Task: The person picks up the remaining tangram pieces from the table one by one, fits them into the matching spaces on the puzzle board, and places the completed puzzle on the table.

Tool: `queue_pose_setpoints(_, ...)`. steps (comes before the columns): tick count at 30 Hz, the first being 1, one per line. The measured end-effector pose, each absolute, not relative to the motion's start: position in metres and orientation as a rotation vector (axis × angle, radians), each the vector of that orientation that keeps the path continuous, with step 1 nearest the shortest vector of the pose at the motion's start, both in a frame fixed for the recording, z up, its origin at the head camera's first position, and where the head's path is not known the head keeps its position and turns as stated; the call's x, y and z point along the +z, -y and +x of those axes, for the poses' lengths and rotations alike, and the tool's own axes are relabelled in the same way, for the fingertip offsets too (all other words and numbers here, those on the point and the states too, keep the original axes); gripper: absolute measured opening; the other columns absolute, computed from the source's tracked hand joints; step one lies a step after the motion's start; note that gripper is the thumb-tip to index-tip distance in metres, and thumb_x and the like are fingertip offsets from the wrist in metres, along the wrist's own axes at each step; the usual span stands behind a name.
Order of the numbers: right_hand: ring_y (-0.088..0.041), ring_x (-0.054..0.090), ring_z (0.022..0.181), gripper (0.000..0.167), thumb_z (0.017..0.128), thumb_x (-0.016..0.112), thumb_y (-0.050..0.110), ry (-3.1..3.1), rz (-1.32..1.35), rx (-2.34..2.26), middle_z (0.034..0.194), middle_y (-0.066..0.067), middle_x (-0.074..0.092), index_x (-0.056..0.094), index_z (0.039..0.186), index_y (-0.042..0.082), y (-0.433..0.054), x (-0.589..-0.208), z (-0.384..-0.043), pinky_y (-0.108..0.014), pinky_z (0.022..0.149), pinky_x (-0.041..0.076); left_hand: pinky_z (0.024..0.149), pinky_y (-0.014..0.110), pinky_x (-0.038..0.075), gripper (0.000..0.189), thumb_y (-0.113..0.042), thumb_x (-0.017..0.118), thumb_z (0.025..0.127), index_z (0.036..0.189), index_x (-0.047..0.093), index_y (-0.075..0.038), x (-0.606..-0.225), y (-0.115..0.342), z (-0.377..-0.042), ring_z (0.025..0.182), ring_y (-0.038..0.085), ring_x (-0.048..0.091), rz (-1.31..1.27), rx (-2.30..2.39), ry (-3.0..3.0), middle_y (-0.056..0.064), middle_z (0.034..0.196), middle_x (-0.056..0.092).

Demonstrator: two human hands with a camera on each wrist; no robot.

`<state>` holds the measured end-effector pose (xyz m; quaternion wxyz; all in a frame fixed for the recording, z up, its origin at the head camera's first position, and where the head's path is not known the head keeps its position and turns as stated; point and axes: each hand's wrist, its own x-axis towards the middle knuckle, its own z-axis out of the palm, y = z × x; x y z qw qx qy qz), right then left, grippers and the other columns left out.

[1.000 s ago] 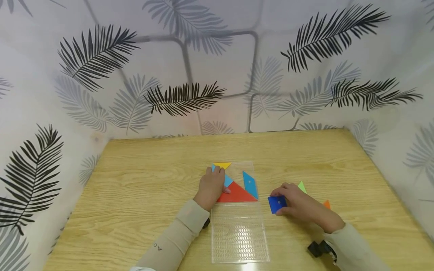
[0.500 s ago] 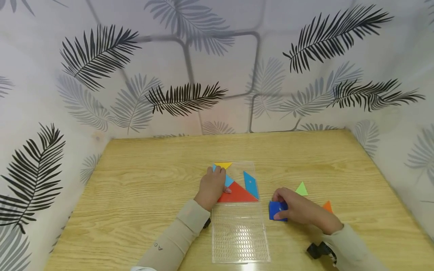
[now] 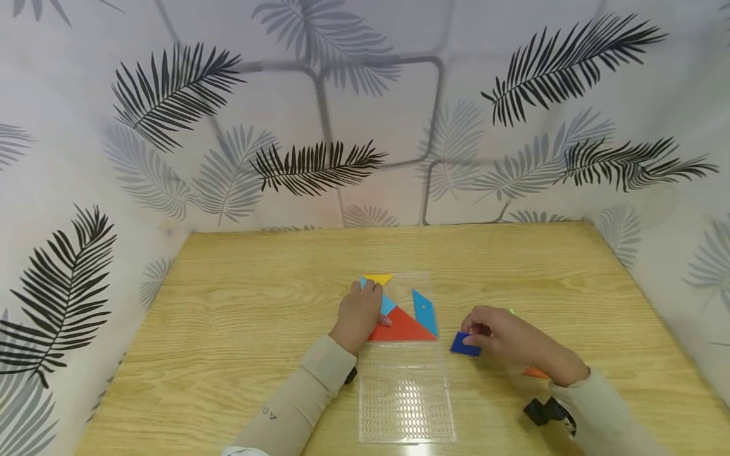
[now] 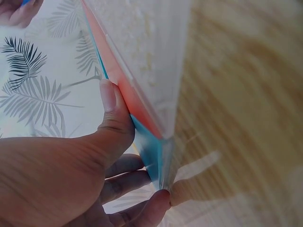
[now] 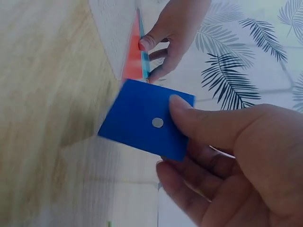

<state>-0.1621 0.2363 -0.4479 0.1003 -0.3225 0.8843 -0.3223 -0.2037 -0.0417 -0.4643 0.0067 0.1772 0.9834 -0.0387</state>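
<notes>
My right hand (image 3: 502, 332) pinches a blue square tangram piece (image 5: 137, 118) between thumb and fingers, tilted, just right of a clear plastic tray (image 3: 407, 282). A small round silver magnet shows on the piece's face. My left hand (image 3: 360, 313) rests over the tray's left side. Its thumb lies on a large red triangle (image 3: 402, 327), and the other fingers touch a light blue piece (image 3: 388, 304) and the tray's edge. A yellow triangle (image 3: 379, 278) sits at the tray's top, and a blue parallelogram (image 3: 424, 311) lies along its right side.
Below the pieces extends the tray's textured clear half (image 3: 407, 411). An orange piece (image 3: 535, 372) and a green piece (image 3: 512, 311) lie on the wooden table (image 3: 256, 304), partly hidden by my right arm. Leaf-patterned cloth (image 3: 319, 114) encloses the table's back and sides.
My right hand has tilted and turned the blue square in its fingers, dipping toward me and then lifting slightly. Its forearm now covers most of the green piece. My left hand stays put.
</notes>
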Motion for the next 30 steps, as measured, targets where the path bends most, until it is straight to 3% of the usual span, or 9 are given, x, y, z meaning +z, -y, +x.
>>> queue_pose_setpoints(9,-0.007,0.06,0.079,0.017,0.079,0.071,0.0,-2.918,-1.097,-0.978,0.086,0.006,0.061,0.064,0.09,0.012,-0.218,-0.44,-0.182,-0.034,0.069,0.053,0.061,0.023,0.051,0.047,-0.035,0.059,0.089,0.126,0.056,-0.007,-0.464,0.041,-0.202,0.097,0.024,0.049,0.587,-0.183,-3.087,0.007,0.118,0.056)
queue_pose_setpoints(20,-0.012,0.061,0.087,0.019,0.075,0.074,-0.001,-3.047,-1.497,-0.737,0.092,0.003,0.064,0.066,0.089,0.01,-0.186,-0.456,-0.216,-0.029,0.074,0.052,0.062,0.025,0.052,0.049,-0.04,0.055,0.09,0.127,0.055,-0.007,-0.467,0.042,-0.204,0.097,0.024,0.048,0.564,-0.156,-3.091,0.007,0.119,0.055)
queue_pose_setpoints(30,-0.016,0.063,0.092,0.019,0.078,0.071,-0.002,-3.086,-1.628,-0.578,0.097,-0.002,0.065,0.066,0.094,0.009,-0.162,-0.477,-0.231,-0.029,0.075,0.052,0.065,0.024,0.05,0.068,-0.057,0.055,0.079,0.125,0.056,-0.007,-0.469,0.045,-0.206,0.094,0.023,0.047,0.573,-0.176,-3.109,0.007,0.117,0.055)
